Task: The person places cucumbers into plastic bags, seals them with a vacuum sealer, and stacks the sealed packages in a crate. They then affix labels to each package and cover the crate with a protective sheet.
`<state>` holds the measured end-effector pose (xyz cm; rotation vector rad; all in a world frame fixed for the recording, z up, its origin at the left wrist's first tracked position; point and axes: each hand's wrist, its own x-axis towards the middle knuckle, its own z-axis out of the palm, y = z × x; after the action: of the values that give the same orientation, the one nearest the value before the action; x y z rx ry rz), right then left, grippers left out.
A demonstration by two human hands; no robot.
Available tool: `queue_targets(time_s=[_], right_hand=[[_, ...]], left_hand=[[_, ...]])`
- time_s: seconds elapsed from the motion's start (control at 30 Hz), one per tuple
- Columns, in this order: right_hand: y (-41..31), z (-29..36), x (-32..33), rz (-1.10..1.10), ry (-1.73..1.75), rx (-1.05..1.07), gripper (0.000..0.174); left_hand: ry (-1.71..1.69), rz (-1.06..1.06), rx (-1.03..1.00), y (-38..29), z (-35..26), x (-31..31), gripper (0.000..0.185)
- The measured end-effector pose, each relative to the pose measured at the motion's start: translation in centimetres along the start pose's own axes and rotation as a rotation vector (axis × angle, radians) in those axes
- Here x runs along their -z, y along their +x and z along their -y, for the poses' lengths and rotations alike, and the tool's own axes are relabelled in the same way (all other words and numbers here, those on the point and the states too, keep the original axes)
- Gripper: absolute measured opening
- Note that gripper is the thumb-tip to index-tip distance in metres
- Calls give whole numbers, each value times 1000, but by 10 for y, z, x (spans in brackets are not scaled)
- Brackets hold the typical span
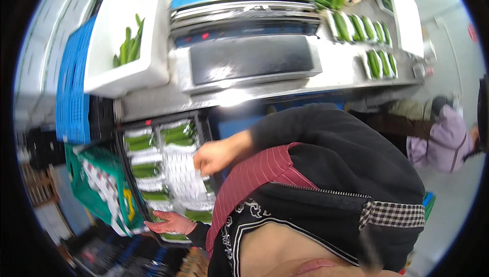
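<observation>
My right hand (216, 157), its fingers curled and blurred, is at the edge of a white patterned sheet or packet (183, 173). Whether it grips that piece is not clear. Below it, my left hand (170, 223) is spread with fingers apart, over the lower end of a black crate (131, 185). Film-wrapped packs of green vegetables (144, 170) lie in rows inside this crate, partly covered by the white piece. Beyond the crate stands a metal worktable (153, 103) with a film-wrapping machine (248, 57) on it.
A white foam box (156, 47) holds loose green vegetables. Wrapped cucumber trays (368, 28) sit at the table's right. Left are a blue crate (74, 86) and a green basket (103, 185) with white items. Another person (439, 139) is at the far right.
</observation>
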<state>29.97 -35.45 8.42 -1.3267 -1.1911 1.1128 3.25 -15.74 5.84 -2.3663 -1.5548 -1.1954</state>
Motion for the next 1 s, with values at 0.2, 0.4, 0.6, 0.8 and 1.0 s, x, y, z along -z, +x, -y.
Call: queue_targets(time_s=[0.2, 0.4, 0.6, 0.8, 1.0], right_hand=[[-261, -2, 141, -1218, 129, -155, 21], [-477, -90, 203, -2099, 690, -187, 19], [-520, -187, 276, -2122, 847, -115, 15], [-511, -198, 325, -2139, 635, -302, 18], [-507, -187, 318, -2107, 576, -257, 16]], left_hand=[[-458, 239, -100, 16, -157, -49, 55], [-1067, 487, -314, -5, -322, -59, 53], [-1222, 723, -453, -49, -464, -38, 55], [-1233, 769, -708, -91, -557, -16, 54], [-1160, 989, -864, -135, -634, -18, 52]])
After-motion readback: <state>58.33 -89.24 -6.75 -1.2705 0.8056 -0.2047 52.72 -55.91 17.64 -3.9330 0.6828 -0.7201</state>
